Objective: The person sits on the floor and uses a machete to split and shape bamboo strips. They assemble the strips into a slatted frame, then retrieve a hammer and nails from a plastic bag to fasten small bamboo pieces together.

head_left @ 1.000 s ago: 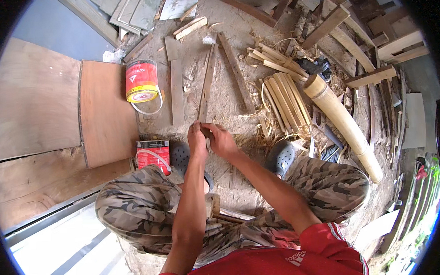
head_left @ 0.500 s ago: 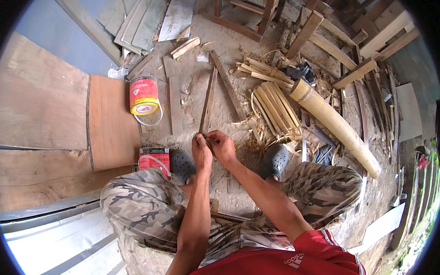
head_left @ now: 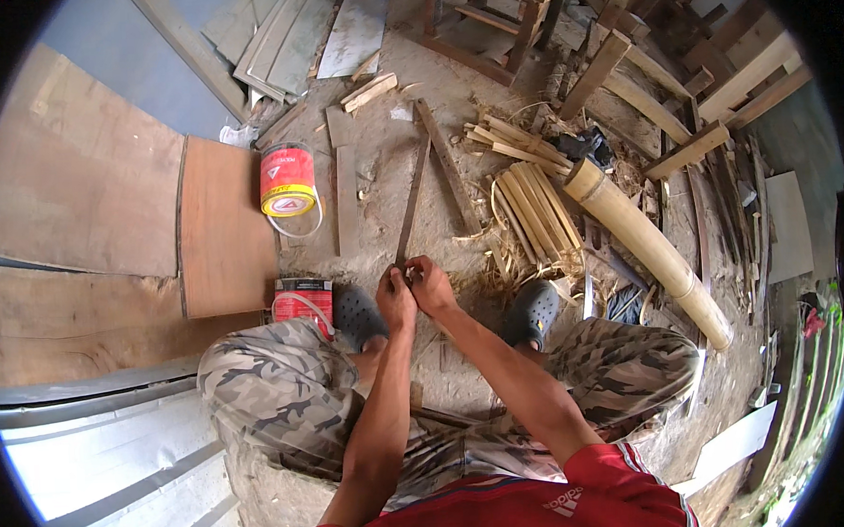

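A long, narrow dark brown strip [head_left: 414, 200], seemingly wood, runs away from my hands along the dirt floor. My left hand [head_left: 398, 302] is closed at its near end, thumb up. Right beside it, my right hand [head_left: 431, 287] has its fingers bent and pinched together at the same end. The fingers cover that end, so any small thing between them cannot be made out. The strip's far end meets a second brown wooden strip [head_left: 449, 173] lying at an angle.
A red-and-yellow paint can [head_left: 287, 180] lies left, with a red container [head_left: 303, 301] nearer me. Right are a bundle of split bamboo strips [head_left: 537, 211], a thick bamboo pole [head_left: 648, 254] and a saw-like blade [head_left: 588, 289]. A wooden stool [head_left: 487, 35] stands at the far side.
Both hands have drawn slightly nearer to me, still together at the strip's end. My right fingers have shifted their hold. The whole view has moved a little.
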{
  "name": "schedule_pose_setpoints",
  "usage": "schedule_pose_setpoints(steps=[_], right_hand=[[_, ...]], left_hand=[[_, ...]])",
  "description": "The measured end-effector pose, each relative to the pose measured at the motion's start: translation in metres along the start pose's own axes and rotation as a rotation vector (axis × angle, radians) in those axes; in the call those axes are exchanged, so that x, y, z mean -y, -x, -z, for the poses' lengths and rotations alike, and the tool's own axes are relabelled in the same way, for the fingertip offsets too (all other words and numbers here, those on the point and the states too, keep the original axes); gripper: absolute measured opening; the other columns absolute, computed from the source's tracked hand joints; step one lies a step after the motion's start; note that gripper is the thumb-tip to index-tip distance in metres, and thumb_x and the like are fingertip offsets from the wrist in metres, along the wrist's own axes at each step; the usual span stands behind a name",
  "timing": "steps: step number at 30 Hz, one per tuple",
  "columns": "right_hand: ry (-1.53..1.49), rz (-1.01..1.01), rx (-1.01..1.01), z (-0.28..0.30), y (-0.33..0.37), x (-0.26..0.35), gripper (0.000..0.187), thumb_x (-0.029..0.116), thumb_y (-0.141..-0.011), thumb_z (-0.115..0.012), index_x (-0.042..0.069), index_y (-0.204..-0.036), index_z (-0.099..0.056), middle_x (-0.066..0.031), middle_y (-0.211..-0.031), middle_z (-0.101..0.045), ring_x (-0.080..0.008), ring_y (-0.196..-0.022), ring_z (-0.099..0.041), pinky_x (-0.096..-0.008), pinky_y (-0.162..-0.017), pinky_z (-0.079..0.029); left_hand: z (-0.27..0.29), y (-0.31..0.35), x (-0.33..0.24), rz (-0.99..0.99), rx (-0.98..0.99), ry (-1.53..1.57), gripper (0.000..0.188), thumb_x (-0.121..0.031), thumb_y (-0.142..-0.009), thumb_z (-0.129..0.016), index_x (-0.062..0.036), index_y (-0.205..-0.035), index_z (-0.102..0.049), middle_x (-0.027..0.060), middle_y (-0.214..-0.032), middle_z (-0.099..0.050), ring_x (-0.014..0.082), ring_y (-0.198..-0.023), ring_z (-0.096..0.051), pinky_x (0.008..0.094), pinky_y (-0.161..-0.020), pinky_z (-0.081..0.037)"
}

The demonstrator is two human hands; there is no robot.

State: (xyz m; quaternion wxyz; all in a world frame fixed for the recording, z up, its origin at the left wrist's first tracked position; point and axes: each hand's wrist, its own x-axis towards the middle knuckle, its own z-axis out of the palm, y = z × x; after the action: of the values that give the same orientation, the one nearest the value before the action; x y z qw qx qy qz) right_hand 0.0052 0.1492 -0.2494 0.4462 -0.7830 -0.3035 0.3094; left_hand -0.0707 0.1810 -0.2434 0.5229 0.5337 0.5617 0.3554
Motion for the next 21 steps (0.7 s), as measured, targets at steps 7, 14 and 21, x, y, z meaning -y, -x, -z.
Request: schedule_pose_setpoints(steps=[7, 14, 21], right_hand=[[0.238, 0.147, -0.005, 0.018, 0.012, -0.007, 0.018, 0.015, -0.095, -0.049, 0.003, -0.107, -0.056, -0.0231, -0.093, -0.066, -0.0425, -0.088, -0.063, -0.0483, -0.075, -0.049], [0.121, 0.269, 0.069, 0.047, 0.012, 0.011, 0.017, 0.015, -0.099, -0.045, 0.005, -0.111, -0.051, -0.0232, -0.081, -0.064, -0.044, -0.078, -0.064, -0.0488, -0.065, -0.047], [0.142, 0.234, 0.121, 0.057, 0.006, 0.018, 0.016, 0.014, -0.099, -0.045, 0.006, -0.112, -0.05, -0.0247, -0.085, -0.064, -0.0472, -0.081, -0.063, -0.0522, -0.067, -0.049]], left_hand=[[0.004, -0.004, 0.0, 0.11, 0.064, 0.19, 0.041, -0.026, -0.094, -0.063, 0.0078, -0.117, -0.06, 0.0116, -0.099, -0.067, 0.0157, -0.091, -0.06, 0.0299, -0.08, -0.047], [0.008, 0.009, -0.029, 0.279, 0.102, 0.5, 0.057, -0.019, -0.083, -0.077, 0.0076, -0.128, -0.052, 0.0107, -0.11, -0.063, 0.0156, -0.099, -0.058, 0.0284, -0.088, -0.044], [0.002, 0.013, -0.029, 0.324, 0.145, 0.805, 0.042, -0.02, -0.084, -0.076, 0.0005, -0.114, -0.057, 0.0041, -0.093, -0.062, 0.0144, -0.092, -0.057, 0.032, -0.082, -0.045]])
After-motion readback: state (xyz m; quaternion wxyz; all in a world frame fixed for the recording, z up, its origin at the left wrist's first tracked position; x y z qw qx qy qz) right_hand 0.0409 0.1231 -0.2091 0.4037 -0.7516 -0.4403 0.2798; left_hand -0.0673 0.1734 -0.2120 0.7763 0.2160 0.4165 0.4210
